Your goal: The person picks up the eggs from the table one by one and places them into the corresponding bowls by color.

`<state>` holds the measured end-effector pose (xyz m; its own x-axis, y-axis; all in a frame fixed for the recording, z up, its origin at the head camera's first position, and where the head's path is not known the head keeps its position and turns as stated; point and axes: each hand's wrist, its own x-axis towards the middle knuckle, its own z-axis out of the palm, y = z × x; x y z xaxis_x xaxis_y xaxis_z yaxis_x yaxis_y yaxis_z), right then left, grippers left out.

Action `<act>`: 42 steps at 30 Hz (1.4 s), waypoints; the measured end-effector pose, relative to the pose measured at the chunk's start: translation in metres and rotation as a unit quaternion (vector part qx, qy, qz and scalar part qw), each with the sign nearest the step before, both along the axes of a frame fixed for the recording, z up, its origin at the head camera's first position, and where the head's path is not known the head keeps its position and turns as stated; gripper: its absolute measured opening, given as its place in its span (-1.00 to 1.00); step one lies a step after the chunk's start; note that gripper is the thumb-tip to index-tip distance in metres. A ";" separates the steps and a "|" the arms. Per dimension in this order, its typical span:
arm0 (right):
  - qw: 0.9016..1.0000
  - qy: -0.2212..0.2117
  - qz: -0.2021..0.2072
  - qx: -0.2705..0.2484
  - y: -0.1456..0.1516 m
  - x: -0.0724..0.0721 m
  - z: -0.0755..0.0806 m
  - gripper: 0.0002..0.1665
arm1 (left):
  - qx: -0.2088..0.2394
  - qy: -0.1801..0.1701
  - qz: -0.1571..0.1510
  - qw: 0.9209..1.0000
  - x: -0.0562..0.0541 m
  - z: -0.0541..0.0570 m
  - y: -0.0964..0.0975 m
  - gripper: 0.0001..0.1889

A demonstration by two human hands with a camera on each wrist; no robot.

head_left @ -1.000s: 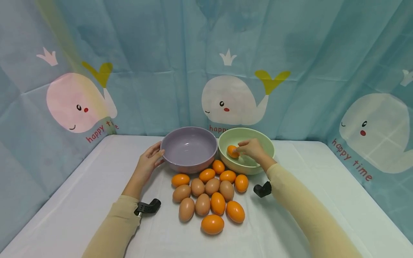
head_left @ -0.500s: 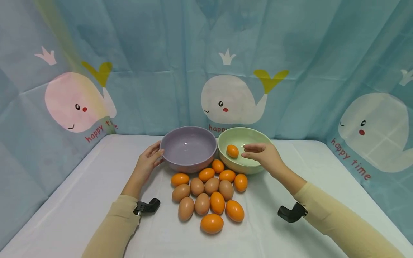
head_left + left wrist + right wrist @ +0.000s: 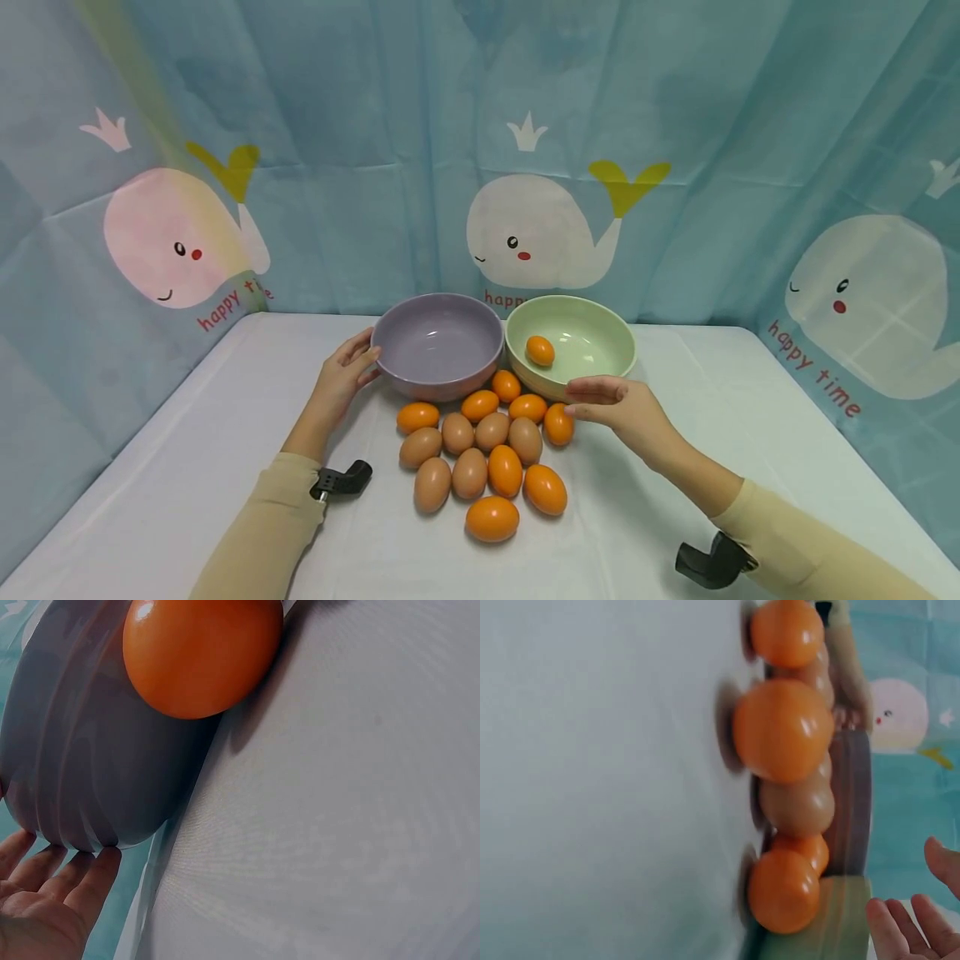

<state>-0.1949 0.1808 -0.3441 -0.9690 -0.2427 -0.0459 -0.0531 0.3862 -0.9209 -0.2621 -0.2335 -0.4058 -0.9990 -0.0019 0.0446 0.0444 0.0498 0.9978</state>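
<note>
My left hand (image 3: pixel 345 371) rests against the left side of a purple bowl (image 3: pixel 442 387), its fingertips touching the outer wall (image 3: pixel 82 750) in the left wrist view. My right hand (image 3: pixel 626 412) is in front of a green bowl (image 3: pixel 600 329), thumb and fingers apart and holding nothing. Its fingertips overlap the edge of an orange egg (image 3: pixel 558 426) in the head view. Inside the green bowl lies one orange egg (image 3: pixel 540 351). Several more orange eggs (image 3: pixel 492 519) and brown eggs (image 3: pixel 470 473) are grouped on the table before the bowls.
The two bowls stand side by side at the back of the white-covered table (image 3: pixel 300 550). Behind them hangs a blue curtain (image 3: pixel 337 208) with whale prints. A black camera mount sits on each wrist, the right one (image 3: pixel 712 560) near the front.
My right hand has let go of the orange egg in the green bowl, drawn back out over the rim, and come down toward the eggs in front. The left hand stays put.
</note>
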 end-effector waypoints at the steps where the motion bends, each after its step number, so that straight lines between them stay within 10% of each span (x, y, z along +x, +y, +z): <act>1: 1.000 -0.003 0.003 -0.006 -0.001 0.002 -0.001 -0.43 | 0.001 -0.001 0.000 1.000 0.000 0.000 0.000 -0.31; 42: 0.995 -0.101 0.024 0.001 -0.022 0.046 -0.046 -0.42 | -0.008 -0.004 0.000 1.000 0.001 0.001 0.000 -0.30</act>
<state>-0.1490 0.1587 -0.3899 -0.9274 -0.2885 -0.2382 0.1138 0.3889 -0.9142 -0.2606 -0.2330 -0.4045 -0.9993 -0.0008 0.0370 0.0368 0.0650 0.9972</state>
